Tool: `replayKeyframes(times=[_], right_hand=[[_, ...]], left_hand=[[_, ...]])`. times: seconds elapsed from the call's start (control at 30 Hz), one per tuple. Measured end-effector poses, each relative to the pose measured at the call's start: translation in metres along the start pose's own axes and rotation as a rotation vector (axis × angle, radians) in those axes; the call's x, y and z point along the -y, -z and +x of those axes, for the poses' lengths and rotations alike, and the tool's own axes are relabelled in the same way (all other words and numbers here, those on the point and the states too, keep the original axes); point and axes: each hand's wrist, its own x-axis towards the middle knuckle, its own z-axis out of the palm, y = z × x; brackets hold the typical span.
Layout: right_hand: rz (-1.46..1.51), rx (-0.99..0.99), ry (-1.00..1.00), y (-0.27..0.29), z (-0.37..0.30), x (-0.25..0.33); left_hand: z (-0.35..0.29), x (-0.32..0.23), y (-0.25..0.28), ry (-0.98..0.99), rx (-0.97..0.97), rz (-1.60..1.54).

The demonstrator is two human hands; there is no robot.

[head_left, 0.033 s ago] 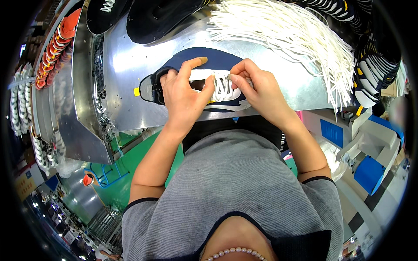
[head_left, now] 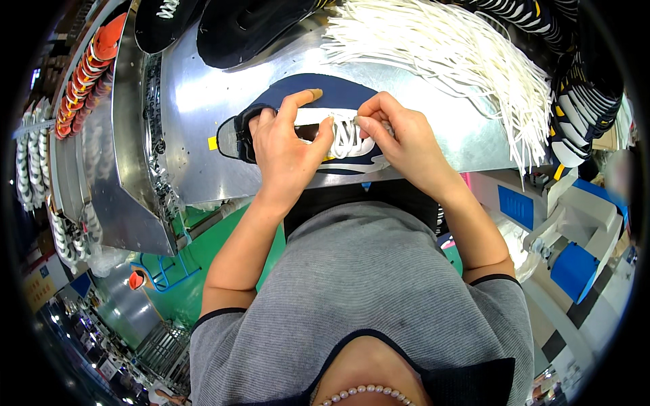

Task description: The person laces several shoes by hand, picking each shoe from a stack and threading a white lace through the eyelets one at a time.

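Observation:
A navy shoe upper (head_left: 332, 86) with white trim lies flattened on the metal table, its heel end to the left. White shoelace (head_left: 347, 141) loops across its middle in slack bends. My left hand (head_left: 283, 145) holds the upper near the collar; its index finger lies along the far navy side and its thumb tip touches the white eyelet strip by the lace. The other left fingers are curled and partly hidden. My right hand (head_left: 405, 135) pinches at the lace at the right end of the loops, thumb against forefinger. What sits between those fingertips is mostly hidden.
A large bundle of white laces (head_left: 440, 47) spreads over the table's far right. Stacked shoe uppers (head_left: 575, 128) stand at the right edge. Black uppers (head_left: 250, 30) lie at the back left. A metal side wall (head_left: 132, 122) bounds the left, with orange pieces (head_left: 88, 74) beyond.

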Motion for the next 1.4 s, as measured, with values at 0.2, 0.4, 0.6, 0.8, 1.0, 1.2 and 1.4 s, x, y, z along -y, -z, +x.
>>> replayKeyframes(times=[0.2, 0.4, 0.6, 0.8, 1.0, 1.2, 1.4], right_hand=[[-0.114, 0.082, -0.027, 0.003, 0.006, 0.005], [-0.527, 0.046, 0.222, -0.038, 0.024, -0.003], [-0.552, 0.226, 0.112, 0.012, 0.029, 0.009], [-0.188, -0.331, 0.144, -0.020, 0.003, -0.017], [0.066, -0.546, 0.018, -0.028, 0.009, -0.038], [-0.058, -0.254, 0.361, -0.008, 0.002, -0.024], [-0.402, -0.340, 0.561, -0.026, 0.018, -0.024]], left_hand=[[-0.001, 0.003, -0.003, -0.120, -0.100, 0.046], [-0.005, 0.007, 0.000, 0.035, 0.094, -0.209], [0.002, 0.017, 0.009, 0.258, 0.160, -0.681], [0.002, 0.011, -0.008, 0.062, 0.034, -0.269], [0.022, 0.001, 0.009, 0.328, 0.310, -0.785], [0.022, 0.004, 0.023, 0.454, 0.402, -0.868], [0.022, -0.001, 0.019, 0.439, 0.451, -0.853]])
